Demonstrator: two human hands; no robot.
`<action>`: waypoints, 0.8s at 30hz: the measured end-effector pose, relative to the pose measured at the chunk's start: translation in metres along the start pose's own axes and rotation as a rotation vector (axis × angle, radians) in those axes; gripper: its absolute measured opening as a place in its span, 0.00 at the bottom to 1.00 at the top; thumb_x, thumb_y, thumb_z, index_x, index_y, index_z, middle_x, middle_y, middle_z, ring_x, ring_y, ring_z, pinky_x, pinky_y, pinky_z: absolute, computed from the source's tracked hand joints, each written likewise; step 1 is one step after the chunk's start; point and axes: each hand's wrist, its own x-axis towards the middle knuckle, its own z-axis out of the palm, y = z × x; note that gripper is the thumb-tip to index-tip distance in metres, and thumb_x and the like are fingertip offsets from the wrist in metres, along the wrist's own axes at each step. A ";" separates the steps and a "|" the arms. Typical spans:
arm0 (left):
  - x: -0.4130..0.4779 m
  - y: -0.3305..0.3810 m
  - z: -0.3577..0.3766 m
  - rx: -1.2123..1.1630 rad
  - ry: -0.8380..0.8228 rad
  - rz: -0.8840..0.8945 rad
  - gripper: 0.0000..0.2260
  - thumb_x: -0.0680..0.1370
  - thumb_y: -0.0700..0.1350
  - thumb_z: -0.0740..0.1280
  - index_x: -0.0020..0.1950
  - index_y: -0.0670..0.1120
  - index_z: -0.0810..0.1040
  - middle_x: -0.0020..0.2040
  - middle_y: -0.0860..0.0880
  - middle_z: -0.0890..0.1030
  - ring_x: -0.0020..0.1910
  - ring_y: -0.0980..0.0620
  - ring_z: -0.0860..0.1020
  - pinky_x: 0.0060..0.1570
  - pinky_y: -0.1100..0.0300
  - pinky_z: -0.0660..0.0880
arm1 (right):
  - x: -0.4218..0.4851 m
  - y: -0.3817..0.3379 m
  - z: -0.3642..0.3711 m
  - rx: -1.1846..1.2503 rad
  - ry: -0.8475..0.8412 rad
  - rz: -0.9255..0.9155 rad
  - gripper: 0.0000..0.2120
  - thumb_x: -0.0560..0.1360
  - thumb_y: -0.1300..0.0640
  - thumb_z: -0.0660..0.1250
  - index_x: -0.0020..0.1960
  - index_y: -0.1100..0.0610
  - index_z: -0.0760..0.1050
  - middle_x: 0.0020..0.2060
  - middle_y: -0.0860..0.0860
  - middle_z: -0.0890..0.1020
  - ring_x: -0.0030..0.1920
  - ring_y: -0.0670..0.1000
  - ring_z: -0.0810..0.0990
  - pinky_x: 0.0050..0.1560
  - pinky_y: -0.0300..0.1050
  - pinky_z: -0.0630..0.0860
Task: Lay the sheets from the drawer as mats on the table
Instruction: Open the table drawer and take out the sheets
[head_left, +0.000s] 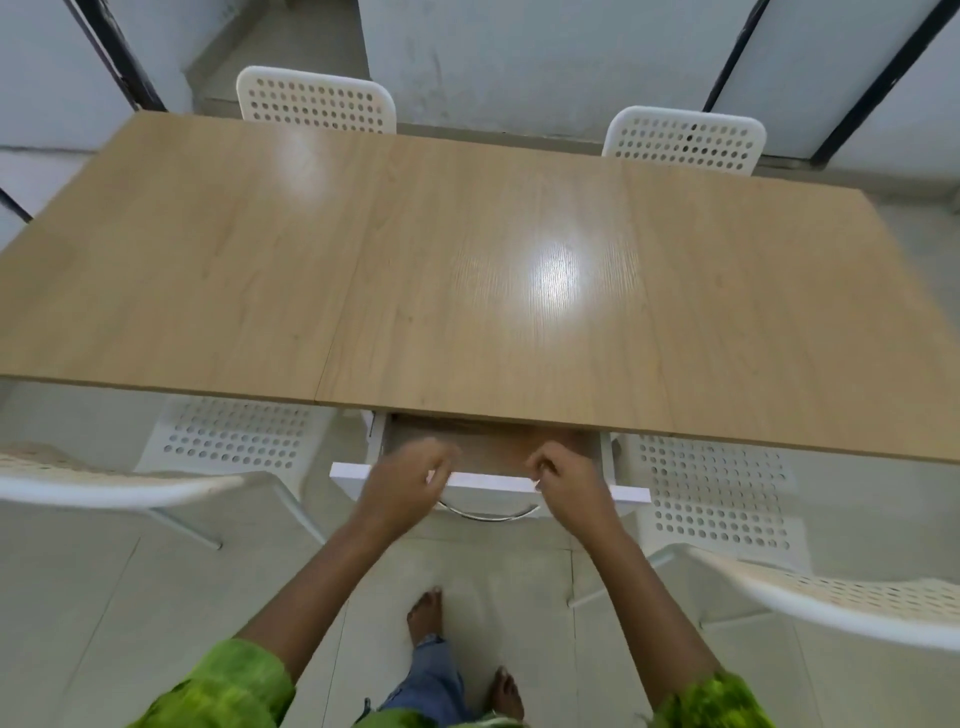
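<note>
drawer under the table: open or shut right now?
Open. The drawer is pulled out from under the table edge, its brown inside showing, with the left hand and right hand at its white front.

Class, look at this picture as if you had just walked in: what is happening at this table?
A person stands at the near edge of a wooden table with a white drawer pulled partly open beneath it. The left hand and the right hand are both at the drawer's front edge, reaching in. The image is blurred, so it is unclear whether they grip anything. No sheets lie on the tabletop yet. White perforated chairs stand around the table.
</note>
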 end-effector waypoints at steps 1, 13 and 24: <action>0.000 -0.002 -0.005 0.011 -0.002 -0.033 0.19 0.78 0.51 0.53 0.59 0.44 0.77 0.53 0.47 0.80 0.50 0.50 0.76 0.46 0.59 0.69 | 0.000 0.002 -0.003 -0.054 0.011 0.023 0.10 0.76 0.62 0.55 0.47 0.58 0.75 0.43 0.53 0.80 0.45 0.55 0.78 0.43 0.46 0.72; -0.015 -0.022 0.013 0.098 -0.318 -0.317 0.13 0.80 0.51 0.57 0.43 0.43 0.73 0.42 0.45 0.78 0.46 0.44 0.78 0.41 0.57 0.69 | 0.004 0.043 0.022 -0.005 -0.333 0.238 0.14 0.74 0.67 0.56 0.31 0.57 0.68 0.34 0.53 0.73 0.41 0.54 0.73 0.40 0.43 0.69; 0.001 -0.025 0.044 -0.295 -0.217 -0.768 0.35 0.79 0.48 0.59 0.76 0.41 0.39 0.78 0.41 0.45 0.75 0.41 0.54 0.71 0.51 0.57 | 0.012 0.051 0.060 0.338 -0.396 0.461 0.28 0.74 0.59 0.63 0.72 0.57 0.60 0.65 0.55 0.72 0.60 0.55 0.74 0.48 0.42 0.72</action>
